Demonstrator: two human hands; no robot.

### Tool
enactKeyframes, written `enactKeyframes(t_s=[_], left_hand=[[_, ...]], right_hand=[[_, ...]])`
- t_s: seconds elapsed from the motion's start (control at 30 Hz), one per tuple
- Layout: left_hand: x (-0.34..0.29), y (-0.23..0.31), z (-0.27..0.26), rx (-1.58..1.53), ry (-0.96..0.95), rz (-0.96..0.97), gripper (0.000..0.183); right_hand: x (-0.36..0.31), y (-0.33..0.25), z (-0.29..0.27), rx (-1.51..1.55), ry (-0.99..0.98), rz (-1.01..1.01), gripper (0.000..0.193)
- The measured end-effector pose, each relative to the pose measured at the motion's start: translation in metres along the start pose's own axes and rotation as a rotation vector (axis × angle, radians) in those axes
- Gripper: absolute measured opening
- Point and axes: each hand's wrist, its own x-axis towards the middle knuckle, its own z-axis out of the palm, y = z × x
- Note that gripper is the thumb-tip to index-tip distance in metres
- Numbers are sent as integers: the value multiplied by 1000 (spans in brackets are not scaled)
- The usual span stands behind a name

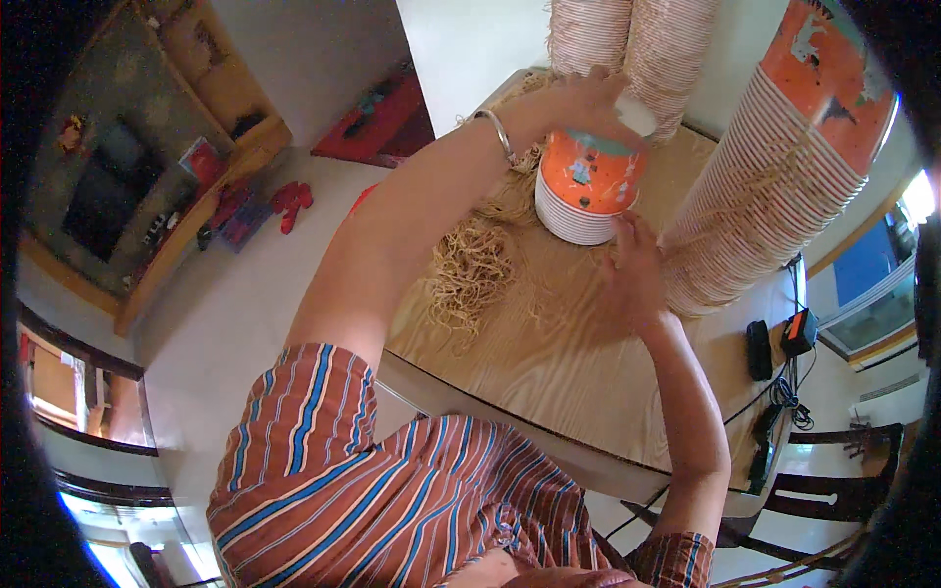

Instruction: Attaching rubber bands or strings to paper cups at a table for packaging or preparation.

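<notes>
On the wooden table stands a short stack of paper cups (580,182), upside down, orange with printed pictures, its white rims at the bottom. My left hand (588,108) reaches over its top, fingers bent round a small pale oval thing (637,116) whose kind I cannot make out. Beside the lower rims, my right hand (635,269) is open, its fingers apart and its fingertips at the cups' edge. A tangled heap of tan string-like strands (472,269) lies left of the stack. More strands lie behind it, partly under my left arm.
A tall leaning stack of the same cups (765,186) stands at the right, strands clinging to it. Behind are two more tall stacks (588,39). Black cables and an adapter (799,333) lie by the table's right edge, near a dark chair (833,490).
</notes>
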Motion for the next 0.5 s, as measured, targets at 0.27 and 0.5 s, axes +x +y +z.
enactKeyframes(t_s=[0.27,0.5], left_hand=[[18,-6,2,139,-24,-41,125],[25,-13,-7,136,-24,-46,126]], right_hand=[[-1,3,6,-52,33,-84,63],[-4,5,21,-161,109,-129,58]])
